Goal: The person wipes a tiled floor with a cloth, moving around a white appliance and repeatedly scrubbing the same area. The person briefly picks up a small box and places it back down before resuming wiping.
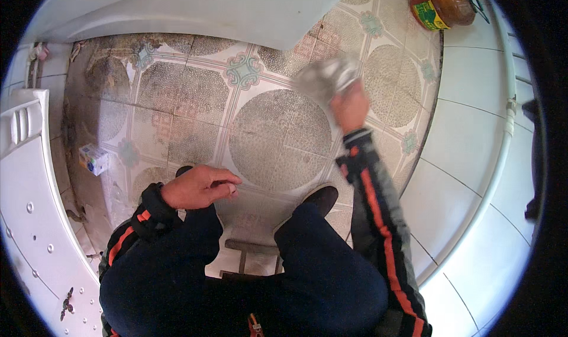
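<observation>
In my right hand (pixel 350 107) is a grey-white cloth (pixel 325 77), smeared by motion. It is at the patterned tile floor (pixel 260 136), close to the lower edge of a large white panel (pixel 195 18). Whether the cloth presses on the tiles is hard to tell. My left hand (pixel 198 188) hangs above my left knee, empty, its fingers loosely bent and apart. Both forearms wear dark sleeves with orange stripes. The tiles carry pebbled round shapes and green motifs, with dark dirt toward the far left.
At the far right lies a large plastic bottle (pixel 444 9) with brown contents. A small blue-and-white box (pixel 93 159) rests on the left. A white ribbed panel (pixel 47 195) borders the left, and a pipe (pixel 500 165) runs along the right tiled wall. Beneath me is a low stool (pixel 253 246).
</observation>
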Demonstrator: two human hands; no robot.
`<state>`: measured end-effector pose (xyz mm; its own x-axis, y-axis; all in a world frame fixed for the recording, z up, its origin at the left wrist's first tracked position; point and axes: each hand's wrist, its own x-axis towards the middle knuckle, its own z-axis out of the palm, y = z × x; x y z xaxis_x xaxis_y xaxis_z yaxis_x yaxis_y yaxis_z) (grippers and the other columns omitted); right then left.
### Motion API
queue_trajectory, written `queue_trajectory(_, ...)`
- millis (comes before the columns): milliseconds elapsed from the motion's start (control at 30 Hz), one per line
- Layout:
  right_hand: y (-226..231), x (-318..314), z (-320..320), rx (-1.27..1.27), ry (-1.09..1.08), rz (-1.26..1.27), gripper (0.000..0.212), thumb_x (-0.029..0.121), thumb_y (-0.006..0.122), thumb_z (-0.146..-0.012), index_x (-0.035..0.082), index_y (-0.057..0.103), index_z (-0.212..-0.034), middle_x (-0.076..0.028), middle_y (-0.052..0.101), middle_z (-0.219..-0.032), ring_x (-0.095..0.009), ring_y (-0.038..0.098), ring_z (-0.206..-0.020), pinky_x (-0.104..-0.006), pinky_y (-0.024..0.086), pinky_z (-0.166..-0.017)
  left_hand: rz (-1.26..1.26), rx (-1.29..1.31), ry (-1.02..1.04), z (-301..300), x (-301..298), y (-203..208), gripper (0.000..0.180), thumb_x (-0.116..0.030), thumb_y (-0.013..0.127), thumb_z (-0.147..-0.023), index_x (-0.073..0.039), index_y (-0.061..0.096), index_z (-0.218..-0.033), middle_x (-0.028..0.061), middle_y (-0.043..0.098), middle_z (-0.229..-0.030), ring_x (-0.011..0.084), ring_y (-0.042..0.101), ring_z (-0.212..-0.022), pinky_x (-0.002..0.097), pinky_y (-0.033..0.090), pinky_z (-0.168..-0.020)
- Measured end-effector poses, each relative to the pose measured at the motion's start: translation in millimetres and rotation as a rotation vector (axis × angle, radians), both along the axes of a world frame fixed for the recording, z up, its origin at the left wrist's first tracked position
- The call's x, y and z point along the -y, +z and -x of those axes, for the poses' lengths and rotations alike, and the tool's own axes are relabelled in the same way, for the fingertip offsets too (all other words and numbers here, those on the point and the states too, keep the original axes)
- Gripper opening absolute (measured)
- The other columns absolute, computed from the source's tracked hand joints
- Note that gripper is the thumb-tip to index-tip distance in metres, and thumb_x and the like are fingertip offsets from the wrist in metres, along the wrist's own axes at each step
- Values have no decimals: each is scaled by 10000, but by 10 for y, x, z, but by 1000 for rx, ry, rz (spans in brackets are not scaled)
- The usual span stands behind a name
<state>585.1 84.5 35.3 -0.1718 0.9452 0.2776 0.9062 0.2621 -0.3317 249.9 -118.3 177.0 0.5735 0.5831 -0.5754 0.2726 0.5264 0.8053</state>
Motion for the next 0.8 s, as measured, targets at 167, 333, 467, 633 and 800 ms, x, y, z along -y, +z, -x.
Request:
queue_trajectory(167,-209,-1372,-292,120,-287,146,298,257,664,-814,-3,676,-958,-238,686,-981,-427,679,-875,-498,550,-779,-2,-36,66,4,3,-64,267,-119,538,-1011,20,620,-1224,100,725,-1053,181,693,-958,309,542,-852)
queue_trajectory(333,-447,-1456,147,122,-73,199,287,263,671,-795,27,673,-959,-229,691,-970,-414,668,-922,-497,545,-768,3,-75,29,-40,-47,-103,261,-114,542,-1007,25,626,-1212,103,728,-1055,180,695,-962,311,544,-853)
queue_trajectory(467,-188,-555,423,29,384,325,209,140,595,-807,48,642,-989,-202,675,-917,-382,680,-795,-475,555,-689,22,-75,18,-114,-116,-120,264,-119,547,-1005,28,627,-1209,104,732,-1043,179,699,-957,314,551,-839)
queue_trajectory(633,111,-215,-159,-62,316,177,393,97,676,-750,-8,637,-1127,-225,658,-1051,-387,676,-842,-458,557,-697,-21,-122,-51,-151,-165,-130,311,-146,558,-1000,37,609,-1247,126,734,-1046,183,706,-949,305,550,-837)
queue_trajectory(800,2,-1423,-143,102,-32,56,302,230,668,-804,21,679,-1021,-221,643,-1001,-407,658,-934,-484,546,-787,31,-105,-13,-159,-162,-154,301,-144,533,-1013,34,603,-1247,126,728,-1036,181,703,-968,304,550,-838)
